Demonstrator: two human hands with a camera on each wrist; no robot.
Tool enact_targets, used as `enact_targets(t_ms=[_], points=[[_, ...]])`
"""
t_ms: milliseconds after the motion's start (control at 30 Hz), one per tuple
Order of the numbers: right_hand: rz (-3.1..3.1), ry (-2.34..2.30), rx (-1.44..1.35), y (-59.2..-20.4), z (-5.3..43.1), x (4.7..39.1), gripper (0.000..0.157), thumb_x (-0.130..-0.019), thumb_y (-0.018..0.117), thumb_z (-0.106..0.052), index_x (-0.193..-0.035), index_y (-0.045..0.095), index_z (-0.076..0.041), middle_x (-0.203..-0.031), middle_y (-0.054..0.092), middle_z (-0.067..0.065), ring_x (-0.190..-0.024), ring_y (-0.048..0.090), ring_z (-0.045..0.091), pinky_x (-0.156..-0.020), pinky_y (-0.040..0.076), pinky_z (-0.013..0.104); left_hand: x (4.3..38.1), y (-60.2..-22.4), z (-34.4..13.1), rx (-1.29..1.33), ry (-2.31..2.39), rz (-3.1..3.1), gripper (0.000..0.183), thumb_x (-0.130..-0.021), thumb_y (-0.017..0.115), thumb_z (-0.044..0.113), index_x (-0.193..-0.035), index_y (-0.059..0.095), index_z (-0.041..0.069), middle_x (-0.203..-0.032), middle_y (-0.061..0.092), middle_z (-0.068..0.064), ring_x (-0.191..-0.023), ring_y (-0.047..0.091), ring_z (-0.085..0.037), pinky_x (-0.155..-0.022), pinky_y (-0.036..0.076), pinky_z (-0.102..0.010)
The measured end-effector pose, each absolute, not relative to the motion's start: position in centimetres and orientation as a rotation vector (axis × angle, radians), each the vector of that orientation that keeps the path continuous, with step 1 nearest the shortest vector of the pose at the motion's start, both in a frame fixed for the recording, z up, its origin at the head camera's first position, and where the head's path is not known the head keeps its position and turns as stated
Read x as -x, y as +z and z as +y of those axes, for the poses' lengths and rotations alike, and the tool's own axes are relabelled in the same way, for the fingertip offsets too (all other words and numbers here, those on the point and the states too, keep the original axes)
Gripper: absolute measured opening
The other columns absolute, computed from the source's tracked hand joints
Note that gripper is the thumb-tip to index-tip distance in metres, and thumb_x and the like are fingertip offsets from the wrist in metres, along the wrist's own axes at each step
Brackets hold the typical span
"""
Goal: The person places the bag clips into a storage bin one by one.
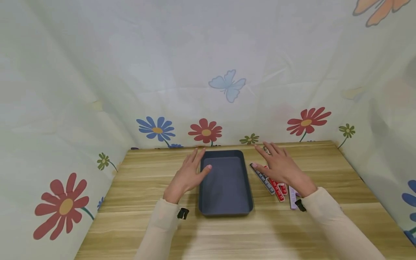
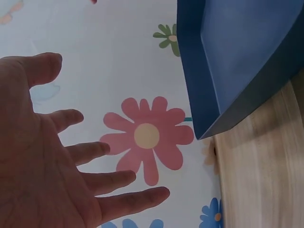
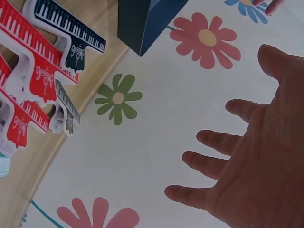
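A dark blue rectangular tray lies on the table between both hands; its bare inside shows. My left hand hovers by the tray's left side, fingers spread and straight, with nothing in its palm in the left wrist view. On the right, my right hand is held above a group of clips printed with piano keys, its fingers also spread and holding nothing. Among them are a black clip, a red clip, another red clip, a grey-green clip and a purple clip. The right hand partly covers the group.
The wood-grain table reaches back to a pale cloth wall printed with flowers and butterflies. The same cloth hangs along both sides. A pale green-blue piece shows at the left edge of the right wrist view.
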State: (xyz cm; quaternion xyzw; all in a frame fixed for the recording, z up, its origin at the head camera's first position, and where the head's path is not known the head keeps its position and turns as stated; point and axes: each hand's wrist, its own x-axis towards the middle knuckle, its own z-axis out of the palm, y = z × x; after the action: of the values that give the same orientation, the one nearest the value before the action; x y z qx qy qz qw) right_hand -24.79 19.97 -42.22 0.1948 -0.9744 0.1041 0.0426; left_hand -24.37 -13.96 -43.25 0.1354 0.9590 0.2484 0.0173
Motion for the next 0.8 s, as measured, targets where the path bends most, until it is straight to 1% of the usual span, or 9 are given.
enact_targets(t_ms=[100, 200, 267, 400, 533, 633, 800], points=[[-2.994, 0.32, -0.598, -42.6, 20.3, 24.8, 0.076, -0.096, 0.048, -0.06, -0.157, 0.027, -0.021, -0.162, 0.023, 0.016, -0.147, 0.022, 0.044, -0.113, 0.02, 0.073, 24.3, -43.7, -14.2, -0.429, 0.806, 2.971, 0.076, -0.095, 0.046, 0.061, -0.158, 0.014, 0.033, -0.167, 0.011, -0.006, -0.15, 0.016, -0.041, -0.113, 0.032, -0.065], [-2.998, 0.322, -0.608, -42.9, 20.6, 24.9, 0.075, -0.096, 0.048, -0.059, -0.157, 0.026, -0.021, -0.162, 0.023, 0.017, -0.146, 0.025, 0.045, -0.113, 0.021, 0.072, 24.3, -44.1, -14.4, -0.416, 0.838, 2.956, 0.076, -0.096, 0.048, 0.059, -0.158, 0.012, 0.035, -0.166, 0.011, -0.007, -0.15, 0.019, -0.038, -0.115, 0.031, -0.063], [-2.997, 0.325, -0.611, -43.2, 20.7, 25.0, 0.074, -0.096, 0.051, -0.056, -0.157, 0.027, -0.02, -0.162, 0.023, 0.018, -0.145, 0.026, 0.046, -0.113, 0.022, 0.071, 24.3, -44.4, -14.5, -0.397, 0.857, 2.946, 0.076, -0.096, 0.049, 0.057, -0.158, 0.011, 0.036, -0.166, 0.011, -0.007, -0.15, 0.021, -0.036, -0.116, 0.031, -0.061], [-3.004, 0.319, -0.609, -43.5, 20.9, 25.1, 0.075, -0.095, 0.054, -0.052, -0.156, 0.028, -0.017, -0.161, 0.023, 0.018, -0.143, 0.029, 0.047, -0.113, 0.024, 0.071, 24.3, -45.0, -14.8, -0.393, 0.887, 2.936, 0.077, -0.096, 0.052, 0.054, -0.158, 0.011, 0.034, -0.166, 0.013, -0.008, -0.148, 0.027, -0.038, -0.116, 0.032, -0.059], [-3.007, 0.301, -0.609, -43.7, 21.0, 25.2, 0.077, -0.095, 0.057, -0.051, -0.156, 0.029, -0.013, -0.16, 0.027, 0.019, -0.141, 0.032, 0.048, -0.113, 0.024, 0.071, 24.3, -45.8, -15.1, -0.412, 0.933, 2.943, 0.077, -0.096, 0.055, 0.049, -0.158, 0.011, 0.033, -0.165, 0.017, -0.013, -0.144, 0.034, -0.04, -0.113, 0.036, -0.059], [-3.001, 0.297, -0.611, -43.9, 21.1, 25.2, 0.077, -0.094, 0.06, -0.047, -0.155, 0.03, -0.011, -0.159, 0.03, 0.021, -0.14, 0.034, 0.048, -0.113, 0.025, 0.069, 24.3, -46.6, -15.3, -0.404, 0.959, 2.945, 0.077, -0.097, 0.056, 0.047, -0.158, 0.012, 0.033, -0.164, 0.019, -0.015, -0.144, 0.034, -0.04, -0.114, 0.036, -0.059], [-2.993, 0.317, -0.607, -44.2, 21.3, 25.4, 0.077, -0.093, 0.064, -0.042, -0.154, 0.032, -0.009, -0.157, 0.033, 0.022, -0.139, 0.036, 0.047, -0.112, 0.029, 0.068, 24.5, -47.7, -15.5, -0.335, 0.969, 2.92, 0.076, -0.097, 0.054, 0.047, -0.159, 0.011, 0.032, -0.164, 0.018, -0.012, -0.146, 0.031, -0.037, -0.116, 0.033, -0.057]])
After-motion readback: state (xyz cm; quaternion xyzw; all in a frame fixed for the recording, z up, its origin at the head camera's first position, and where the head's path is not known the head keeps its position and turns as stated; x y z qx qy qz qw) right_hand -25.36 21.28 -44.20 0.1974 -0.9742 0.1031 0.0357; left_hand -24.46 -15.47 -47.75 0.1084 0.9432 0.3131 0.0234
